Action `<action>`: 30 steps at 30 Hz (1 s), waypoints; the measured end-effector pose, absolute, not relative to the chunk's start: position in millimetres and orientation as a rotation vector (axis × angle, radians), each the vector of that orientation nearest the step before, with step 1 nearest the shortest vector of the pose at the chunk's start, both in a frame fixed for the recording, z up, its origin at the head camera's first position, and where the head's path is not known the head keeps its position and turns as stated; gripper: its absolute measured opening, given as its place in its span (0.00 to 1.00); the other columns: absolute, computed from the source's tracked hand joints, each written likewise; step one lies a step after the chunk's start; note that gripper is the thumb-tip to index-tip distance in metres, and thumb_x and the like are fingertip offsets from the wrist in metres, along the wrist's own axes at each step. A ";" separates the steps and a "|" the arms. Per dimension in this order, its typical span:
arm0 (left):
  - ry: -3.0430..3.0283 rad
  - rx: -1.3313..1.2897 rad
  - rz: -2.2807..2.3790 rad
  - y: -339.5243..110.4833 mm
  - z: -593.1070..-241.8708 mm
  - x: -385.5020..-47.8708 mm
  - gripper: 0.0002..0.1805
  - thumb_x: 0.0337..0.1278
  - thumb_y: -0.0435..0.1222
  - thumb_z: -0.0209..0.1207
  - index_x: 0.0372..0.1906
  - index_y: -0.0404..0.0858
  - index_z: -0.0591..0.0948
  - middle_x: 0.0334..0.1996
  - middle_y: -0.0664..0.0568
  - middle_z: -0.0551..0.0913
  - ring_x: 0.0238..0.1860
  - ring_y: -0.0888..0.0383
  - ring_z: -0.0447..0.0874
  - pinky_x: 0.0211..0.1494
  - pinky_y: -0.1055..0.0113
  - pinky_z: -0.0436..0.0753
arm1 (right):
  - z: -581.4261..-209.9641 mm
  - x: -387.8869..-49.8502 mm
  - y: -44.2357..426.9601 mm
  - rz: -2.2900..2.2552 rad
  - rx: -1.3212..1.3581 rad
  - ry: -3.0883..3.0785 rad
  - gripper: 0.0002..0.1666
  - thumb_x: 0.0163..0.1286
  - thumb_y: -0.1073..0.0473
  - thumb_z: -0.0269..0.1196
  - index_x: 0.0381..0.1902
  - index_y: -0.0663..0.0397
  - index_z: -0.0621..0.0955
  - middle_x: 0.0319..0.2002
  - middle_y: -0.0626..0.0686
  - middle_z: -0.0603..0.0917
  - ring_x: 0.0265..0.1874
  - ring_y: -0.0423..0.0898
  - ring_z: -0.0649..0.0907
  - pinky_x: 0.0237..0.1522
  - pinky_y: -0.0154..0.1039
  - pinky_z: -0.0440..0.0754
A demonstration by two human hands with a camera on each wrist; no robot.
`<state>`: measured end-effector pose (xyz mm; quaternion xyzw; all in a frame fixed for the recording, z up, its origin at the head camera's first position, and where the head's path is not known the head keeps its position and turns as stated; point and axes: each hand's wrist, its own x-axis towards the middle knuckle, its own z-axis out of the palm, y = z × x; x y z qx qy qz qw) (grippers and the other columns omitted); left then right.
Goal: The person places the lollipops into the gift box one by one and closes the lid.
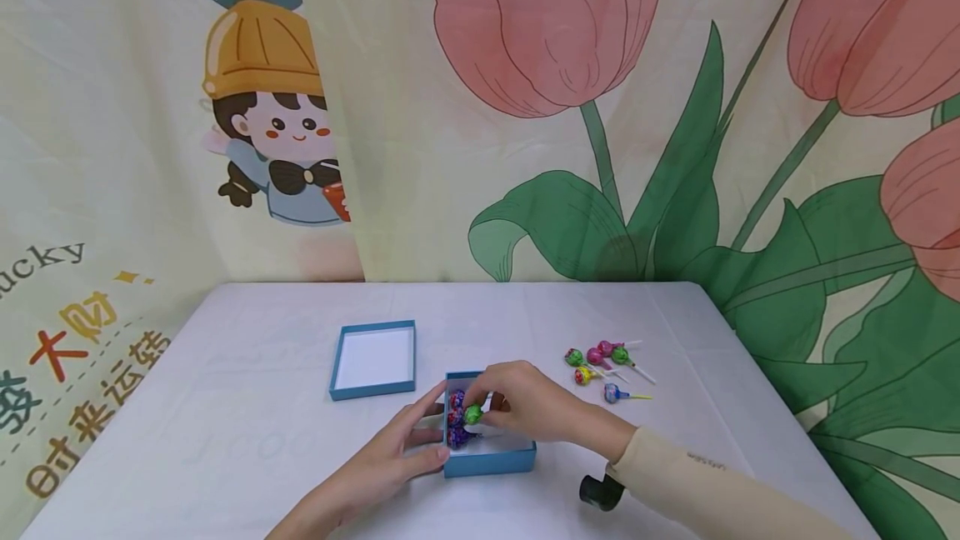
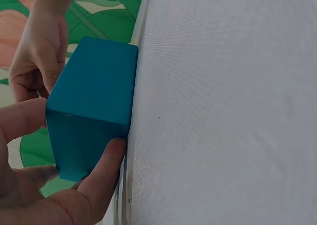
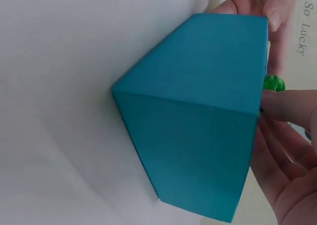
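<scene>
A blue box with a white inside stands open on the table, with several purple lollipops along its left side. The right hand reaches over the box and pinches a green lollipop; its green wrapper shows above the rim in the right wrist view. Against the box's left side rests the left hand, its fingers spread along the wall. In the left wrist view, fingertips of the left hand touch the edges of the box.
The blue-rimmed lid lies inside up, behind and left of the box. Several lollipops, among them a yellow one and a blue one, lie to the right on the white table. A patterned cloth hangs behind.
</scene>
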<state>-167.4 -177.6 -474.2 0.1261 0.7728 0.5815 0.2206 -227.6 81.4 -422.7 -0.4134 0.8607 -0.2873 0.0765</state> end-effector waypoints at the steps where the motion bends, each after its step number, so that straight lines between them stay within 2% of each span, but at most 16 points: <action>1: 2.137 0.346 1.606 -177.3 -474.0 -167.6 0.46 0.77 0.48 0.62 0.88 0.55 0.49 0.82 0.34 0.55 0.75 0.32 0.68 0.70 0.31 0.73 | -423.6 -227.0 80.6 -0.859 -1.241 2.574 0.15 0.69 0.67 0.73 0.52 0.50 0.90 0.45 0.43 0.89 0.37 0.31 0.82 0.44 0.28 0.86; 9: 2.125 0.324 1.601 -176.3 -473.4 -168.5 0.46 0.76 0.49 0.62 0.88 0.57 0.49 0.82 0.35 0.55 0.75 0.32 0.68 0.69 0.32 0.76 | -432.0 -224.9 74.1 -0.838 -1.330 2.515 0.12 0.70 0.67 0.73 0.50 0.51 0.90 0.45 0.42 0.89 0.37 0.30 0.82 0.42 0.24 0.84; 23: 2.123 0.319 1.599 -176.0 -472.8 -169.5 0.47 0.75 0.51 0.64 0.88 0.58 0.50 0.82 0.36 0.56 0.75 0.33 0.68 0.69 0.32 0.75 | -438.1 -223.9 67.0 -0.757 -1.375 2.434 0.11 0.70 0.66 0.74 0.48 0.48 0.91 0.41 0.40 0.89 0.37 0.29 0.83 0.42 0.23 0.84; 30: 2.123 0.342 1.599 -177.8 -471.3 -167.9 0.47 0.76 0.50 0.63 0.88 0.56 0.49 0.82 0.35 0.55 0.75 0.32 0.68 0.69 0.31 0.75 | -444.3 -231.3 63.5 -0.717 -1.430 2.382 0.12 0.69 0.66 0.74 0.48 0.47 0.91 0.41 0.39 0.90 0.36 0.28 0.82 0.42 0.22 0.83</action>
